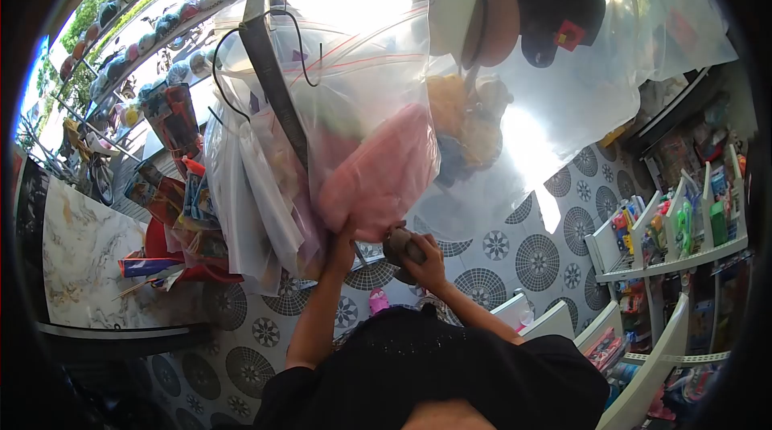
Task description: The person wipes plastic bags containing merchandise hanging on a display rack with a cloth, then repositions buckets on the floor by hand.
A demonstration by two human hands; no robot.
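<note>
A clear zip plastic bag [374,173] with a soft pink item inside hangs in front of me. My left hand [341,247] is at its lower left corner, the thumb side in front and the other fingers mostly hidden; it appears to grip the bag's edge. My right hand [429,266] is closed around a crumpled grey-brown cloth [404,246], just below the bag's lower right corner. Whether the cloth touches the bag I cannot tell. More clear plastic bags [256,213] hang close on the left, beside my left forearm.
A metal bar [273,84] with black wire hooks stands before the bags. Caps [559,8] and a bag with a yellow item [466,120] hang on the right. White shelves [675,261] with small goods stand right, a marble-patterned counter [104,253] left. The floor is patterned tile.
</note>
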